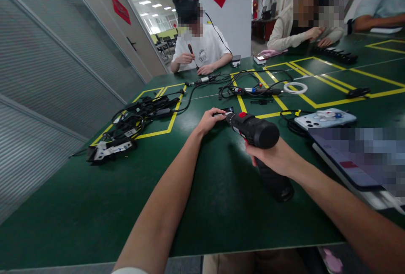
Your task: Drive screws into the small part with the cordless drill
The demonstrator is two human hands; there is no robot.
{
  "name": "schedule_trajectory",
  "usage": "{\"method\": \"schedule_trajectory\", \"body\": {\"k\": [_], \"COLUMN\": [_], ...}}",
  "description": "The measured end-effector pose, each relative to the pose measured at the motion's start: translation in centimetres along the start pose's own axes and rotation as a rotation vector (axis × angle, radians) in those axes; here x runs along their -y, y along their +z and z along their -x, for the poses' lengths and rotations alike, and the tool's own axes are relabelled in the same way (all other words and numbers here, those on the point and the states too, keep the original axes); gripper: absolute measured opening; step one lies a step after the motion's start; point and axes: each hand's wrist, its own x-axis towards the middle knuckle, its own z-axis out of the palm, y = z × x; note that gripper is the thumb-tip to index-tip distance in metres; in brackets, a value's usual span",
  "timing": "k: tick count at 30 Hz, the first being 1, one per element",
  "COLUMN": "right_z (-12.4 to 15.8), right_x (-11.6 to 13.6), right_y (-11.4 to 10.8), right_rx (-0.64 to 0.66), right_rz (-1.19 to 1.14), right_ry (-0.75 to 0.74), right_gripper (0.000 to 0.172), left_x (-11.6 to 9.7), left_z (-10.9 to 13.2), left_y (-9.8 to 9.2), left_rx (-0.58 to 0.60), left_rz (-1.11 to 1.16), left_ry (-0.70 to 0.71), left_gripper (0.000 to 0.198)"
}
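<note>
My right hand is closed round the grip of a black cordless electric screwdriver with a red switch, its nose pointing left over the green table. My left hand pinches a small dark part lying on the table, right at the tool's tip. What the small part is I cannot make out.
A heap of black cables and adapters lies at the left inside yellow tape lines. More cables and a pen-like tool, a white ring, a phone and a tablet sit to the right. Other people sit at the far side.
</note>
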Motion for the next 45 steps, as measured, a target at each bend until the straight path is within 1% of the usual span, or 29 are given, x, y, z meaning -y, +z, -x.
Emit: {"method": "schedule_trajectory", "body": {"k": [3,5,13,19,27,33,38,45], "right_z": [-0.1,-0.2,-0.2,-0.1,-0.3,-0.4,-0.4,-0.4], "right_x": [-0.1,-0.1,-0.3,0.1,-0.6,-0.9,-0.8,-0.7], "right_y": [0.0,0.0,0.0,0.0,0.0,-0.1,-0.1,-0.1], "right_rx": [-0.015,-0.013,-0.005,-0.022,-0.008,0.0,-0.01,0.005], "right_rz": [0.017,0.03,0.07,0.079,0.101,0.08,0.067,0.064], "right_ry": [0.023,0.035,0.036,0.06,0.035,0.013,0.029,0.02], "right_gripper": [0.02,0.021,0.016,0.012,0.007,0.014,0.019,0.013], "left_x": [0.0,0.0,0.0,-0.2,0.3,0.2,-0.1,-0.1], "left_z": [0.0,0.1,0.0,0.0,-0.2,-0.1,0.0,0.1], "left_y": [0.0,-0.1,0.0,0.0,-0.1,0.0,-0.1,-0.1], "left_rx": [0.003,0.008,0.015,0.016,0.019,0.016,0.016,0.017], "left_rz": [0.013,0.02,0.031,0.028,0.036,0.029,0.007,-0.016], "left_ry": [0.009,0.023,0.002,0.024,0.027,0.029,0.038,0.032], "left_gripper": [0.032,0.032,0.031,0.031,0.031,0.031,0.032,0.032]}}
